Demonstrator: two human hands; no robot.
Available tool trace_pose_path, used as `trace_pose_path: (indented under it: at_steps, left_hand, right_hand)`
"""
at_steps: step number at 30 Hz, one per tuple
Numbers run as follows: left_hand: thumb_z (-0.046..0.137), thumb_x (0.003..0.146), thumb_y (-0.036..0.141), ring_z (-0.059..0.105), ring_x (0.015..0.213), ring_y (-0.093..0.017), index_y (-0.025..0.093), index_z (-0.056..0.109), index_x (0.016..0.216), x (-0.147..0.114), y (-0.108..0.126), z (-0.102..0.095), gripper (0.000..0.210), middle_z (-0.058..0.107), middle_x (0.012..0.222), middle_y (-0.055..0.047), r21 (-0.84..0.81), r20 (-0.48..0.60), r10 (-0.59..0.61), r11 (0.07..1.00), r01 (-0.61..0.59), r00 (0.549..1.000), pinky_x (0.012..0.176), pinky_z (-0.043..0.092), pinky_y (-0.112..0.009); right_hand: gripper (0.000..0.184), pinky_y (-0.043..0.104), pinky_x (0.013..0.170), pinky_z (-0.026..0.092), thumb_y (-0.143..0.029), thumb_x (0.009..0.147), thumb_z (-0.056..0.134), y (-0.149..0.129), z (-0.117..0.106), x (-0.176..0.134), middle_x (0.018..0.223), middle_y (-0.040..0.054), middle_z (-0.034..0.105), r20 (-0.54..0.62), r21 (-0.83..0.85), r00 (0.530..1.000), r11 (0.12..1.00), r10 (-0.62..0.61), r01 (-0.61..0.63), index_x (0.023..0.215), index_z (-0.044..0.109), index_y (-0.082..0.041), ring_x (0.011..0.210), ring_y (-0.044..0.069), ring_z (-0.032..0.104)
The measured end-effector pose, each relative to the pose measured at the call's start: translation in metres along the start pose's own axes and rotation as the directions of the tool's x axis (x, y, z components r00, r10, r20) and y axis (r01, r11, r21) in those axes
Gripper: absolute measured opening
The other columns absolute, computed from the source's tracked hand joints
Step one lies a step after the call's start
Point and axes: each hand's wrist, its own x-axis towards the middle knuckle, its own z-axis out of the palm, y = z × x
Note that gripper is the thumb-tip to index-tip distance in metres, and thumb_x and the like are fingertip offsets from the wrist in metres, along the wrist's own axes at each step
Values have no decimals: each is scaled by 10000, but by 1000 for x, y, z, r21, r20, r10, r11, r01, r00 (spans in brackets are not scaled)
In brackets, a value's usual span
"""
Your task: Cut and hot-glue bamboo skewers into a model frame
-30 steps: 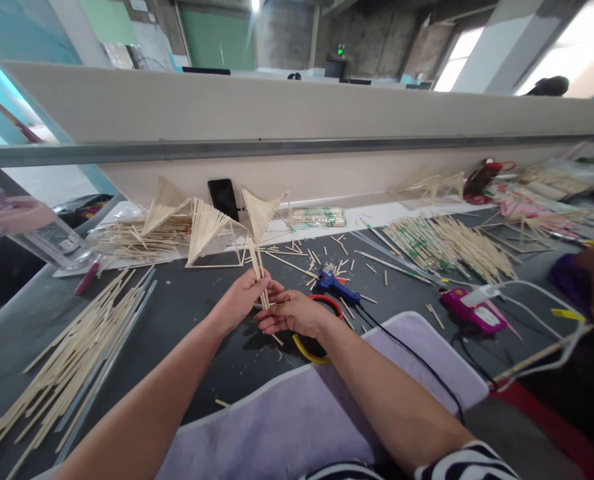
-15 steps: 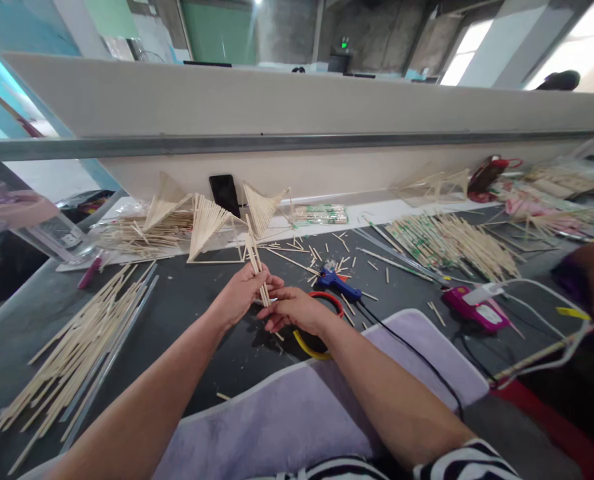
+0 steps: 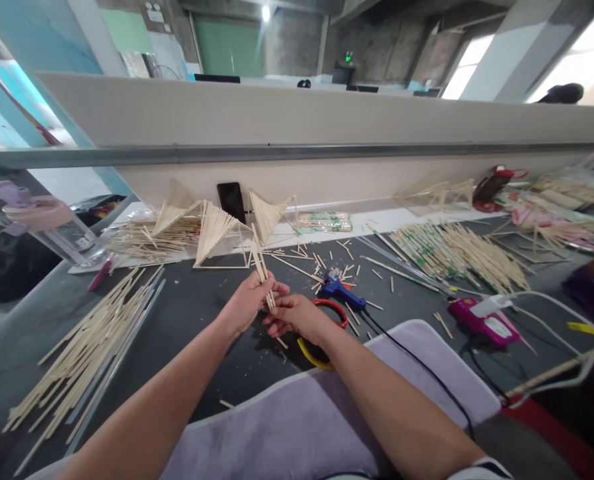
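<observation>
Left hand (image 3: pixel 249 303) grips a small bundle of bamboo sticks (image 3: pixel 263 270) upright, just left of the blue glue gun (image 3: pixel 343 291); right hand (image 3: pixel 297 315) fingers pinch its lower end. Light, stiff, snappable, so hold low.

Left hand (image 3: pixel 249 303) fisted; right hand (image 3: pixel 297 315) apparently pinching.

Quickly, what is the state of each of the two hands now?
Left hand: closed around a small bundle of sticks, held upright.
Right hand: fingers on the bundle's lower end; its grip cannot be told.
</observation>
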Motion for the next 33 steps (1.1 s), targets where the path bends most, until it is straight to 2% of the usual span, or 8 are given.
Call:
trace_pose_path:
  at_steps: [3, 5, 9, 12, 15, 20, 29, 33]
  left_hand:
    - [542, 794, 376, 623, 677, -148, 195, 454, 872, -1, 1, 2, 216, 647, 830, -50, -16, 29, -22, 1000, 23, 999, 513, 459, -218]
    - [542, 796, 360, 628, 716, -152, 182, 471, 859, -3, 4, 4, 203, 647, 829, -58, -36, 20, -3, 999, 3, 1000, 555, 471, -225]
    - [532, 809, 314, 612, 700, -124, 171, 509, 886, -7, 14, 13, 164, 601, 722, -9, -112, -144, 158, 978, -175, 977, 705, 488, -272]
    - [523, 815, 320, 522, 543, -72, 192, 523, 935, -12, 23, 17, 176, 505, 643, 41, -157, -297, 264, 935, -320, 918, 582, 472, -220]
    - [502, 828, 369, 388, 447, -37, 214, 531, 979, -17, 30, 18, 218, 438, 624, 53, -204, -327, 302, 902, -380, 895, 417, 341, -147]
    - [478, 837, 416, 268, 401, -24, 218, 537, 965, -19, 30, 16, 243, 367, 589, 62, -223, -289, 297, 904, -366, 910, 361, 211, -141]
    - [521, 815, 376, 240, 379, -26, 200, 483, 810, -10, 28, 3, 180, 316, 548, 74, -282, -252, 231, 911, -300, 940, 351, 154, -144]
    - [533, 806, 351, 246, 367, -29, 196, 458, 786, -2, 30, -13, 173, 308, 522, 81, -332, -284, 172, 905, -265, 943, 348, 163, -148]
  right_hand:
    - [411, 261, 504, 498, -458, 586, 720, 0, 3, 0, 632, 45, 647, -67, -45, 998, 999, -6, 4, 759, 602, -104, 490, 129, 611]
    - [415, 259, 501, 497, -468, 581, 715, -1, 7, 0, 598, 34, 637, -79, -44, 997, 999, -16, 13, 747, 597, -107, 482, 130, 611]
    - [419, 259, 511, 499, -471, 567, 714, 3, 16, 0, 585, 27, 632, -94, -18, 995, 1000, -17, 15, 743, 600, -108, 485, 128, 614]
    - [438, 264, 505, 496, -491, 554, 708, 10, 26, -1, 589, 32, 635, -87, -23, 996, 1000, 1, -3, 734, 602, -107, 479, 131, 613]
    - [447, 265, 502, 489, -504, 547, 704, 13, 35, -2, 594, 33, 636, -65, -33, 998, 999, 20, -22, 722, 599, -106, 477, 133, 611]
    - [463, 263, 506, 483, -517, 540, 704, 14, 39, -4, 595, 34, 636, -48, -38, 998, 999, 34, -36, 723, 596, -106, 479, 132, 611]
    - [435, 292, 572, 520, -477, 579, 705, 15, 32, -5, 693, 58, 666, 49, -37, 996, 997, 69, -67, 791, 609, -110, 554, 147, 644]
    - [344, 301, 564, 524, -391, 658, 666, 15, 21, -2, 735, 53, 671, -25, -98, 998, 993, 58, -60, 877, 614, -131, 559, 148, 644]
